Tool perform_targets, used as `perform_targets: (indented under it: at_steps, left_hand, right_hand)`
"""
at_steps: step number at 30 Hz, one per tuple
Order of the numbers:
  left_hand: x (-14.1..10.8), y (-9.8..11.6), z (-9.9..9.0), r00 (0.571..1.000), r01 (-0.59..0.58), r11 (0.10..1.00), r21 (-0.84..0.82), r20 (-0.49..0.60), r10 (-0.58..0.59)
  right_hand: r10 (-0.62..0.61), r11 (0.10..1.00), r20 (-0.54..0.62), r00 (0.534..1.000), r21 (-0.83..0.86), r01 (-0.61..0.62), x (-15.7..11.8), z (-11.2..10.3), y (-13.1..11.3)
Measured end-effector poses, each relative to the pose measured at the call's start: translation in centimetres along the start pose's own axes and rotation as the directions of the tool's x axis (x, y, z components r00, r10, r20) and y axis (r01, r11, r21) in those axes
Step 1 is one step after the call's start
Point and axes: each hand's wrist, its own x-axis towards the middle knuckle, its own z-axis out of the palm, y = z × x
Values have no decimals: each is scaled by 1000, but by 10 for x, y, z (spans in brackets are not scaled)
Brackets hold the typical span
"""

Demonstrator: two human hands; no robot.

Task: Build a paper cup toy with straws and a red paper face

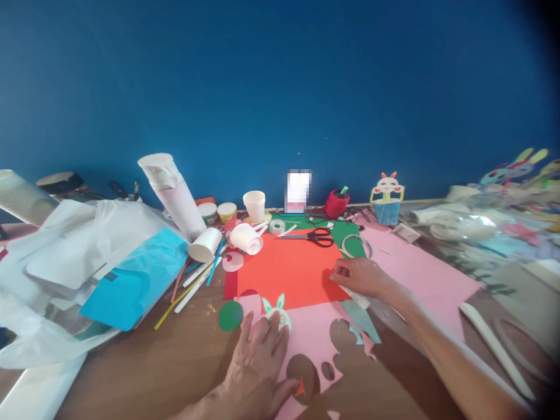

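My left hand (260, 356) lies flat with its fingers spread on the pink paper (308, 326), which has several round holes cut in it. Under its fingertips is a white paper rabbit head (279, 318) with green-edged ears. My right hand (359, 276) is closed, fingers curled together, over the right edge of the orange paper (284, 268). A white strip (355, 297) shows just beneath that hand; whether the fingers hold it I cannot tell. Left of the rabbit head is a green paper circle (230, 315). Black-handled scissors (319, 236) lie on the orange paper's far edge.
White paper cups (254, 206), a tape roll (277, 227) and coloured sticks (192, 286) lie behind and left. Plastic bags and blue paper (135, 280) fill the left side. A blue cup with a rabbit figure (387, 204) stands at the wall, plastic-wrapped items (464, 224) farther right.
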Motion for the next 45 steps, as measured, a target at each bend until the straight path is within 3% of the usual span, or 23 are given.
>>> perform_targets:
  at_steps: [7, 12, 16, 22, 29, 37, 45]
  left_hand:
    - [0, 0, 3, 1000, 4, 1000, -3, -4, -4]
    - [4, -2, -5, 1000, 4, 1000, -15, 17, -4]
    - [3, -5, 3, 999, 5, 1000, -23, -32, -6]
    - [1, -9, 17, 996, -11, 1000, -9, -92, 10]
    - [3, -10, 21, 992, -7, 999, -35, -126, 3]
    - [7, -11, 20, 996, -25, 998, -51, -85, 20]
    - [6, -10, 28, 999, -32, 992, -123, -44, 27]
  right_hand:
    - [-29, 1000, -85, 996, -11, 28, 13, 15, -40]
    - [-88, 996, -85, 993, -15, 87, 27, 16, -62]
    - [-111, 993, -84, 990, -46, 108, 39, 17, -75]
    - [-190, 982, -123, 974, -10, 190, 57, 19, -85]
    - [-302, 952, -239, 923, -123, 280, 93, 18, -98]
    - [-303, 944, -227, 926, -203, 259, 131, 25, -114]
    - [-441, 892, -255, 860, -232, 389, 146, 33, -114]
